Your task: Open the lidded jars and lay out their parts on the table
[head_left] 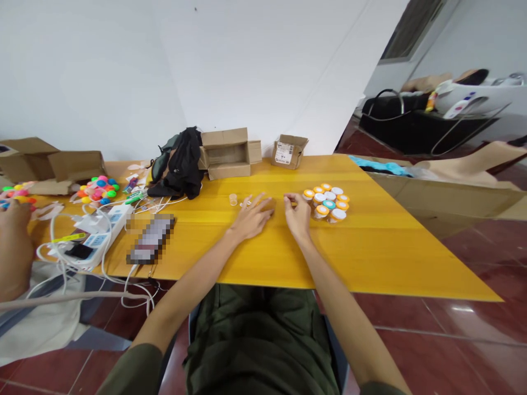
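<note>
At the centre of the head view, above the yellow wood-grain table (267, 260), the person's left hand (250, 219) is palm-down with its fingers spread. Just beyond those fingers lie small black-and-white pieces (242, 204), too small to make out, with a small clear round plastic cup (233, 199) close by on their left.

Right of centre, the right hand (298, 215) is curled, thumb and fingertips close together; I cannot tell whether it pinches anything. Just to its right stands a tight cluster of small clear round containers (329, 203) with orange-and-white, white and teal lids.

Toward the top centre of the table, an open brown cardboard box (228, 156) and a smaller brown cardboard box with a white label (290, 152) stand near the wall. At the left are a dark phone (151, 240), partly pixelated, and a white power strip (101, 238). At the far left edge, another person's hand (14, 233) is beside bright multicoloured balls (16, 192).
</note>
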`<move>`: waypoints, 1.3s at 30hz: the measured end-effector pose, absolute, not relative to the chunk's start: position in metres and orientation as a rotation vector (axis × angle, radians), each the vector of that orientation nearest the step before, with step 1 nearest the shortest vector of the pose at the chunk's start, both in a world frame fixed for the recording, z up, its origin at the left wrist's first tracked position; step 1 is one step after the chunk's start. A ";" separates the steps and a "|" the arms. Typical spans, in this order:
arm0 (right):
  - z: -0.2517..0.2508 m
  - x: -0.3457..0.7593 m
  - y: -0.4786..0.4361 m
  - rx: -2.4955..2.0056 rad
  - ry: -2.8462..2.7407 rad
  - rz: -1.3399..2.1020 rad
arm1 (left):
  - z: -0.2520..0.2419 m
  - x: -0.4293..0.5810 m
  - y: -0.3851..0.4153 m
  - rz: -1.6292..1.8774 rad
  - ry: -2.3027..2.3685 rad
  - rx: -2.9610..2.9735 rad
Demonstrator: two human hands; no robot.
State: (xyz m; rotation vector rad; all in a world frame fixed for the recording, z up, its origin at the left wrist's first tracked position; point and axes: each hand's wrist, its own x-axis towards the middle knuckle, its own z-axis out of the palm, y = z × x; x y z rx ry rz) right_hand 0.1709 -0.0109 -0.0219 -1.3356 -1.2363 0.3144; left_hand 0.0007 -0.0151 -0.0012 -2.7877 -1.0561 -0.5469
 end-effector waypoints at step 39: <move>-0.020 0.165 -0.017 -1.433 -1.636 0.044 | 0.008 -0.054 0.028 -0.554 -1.315 -2.598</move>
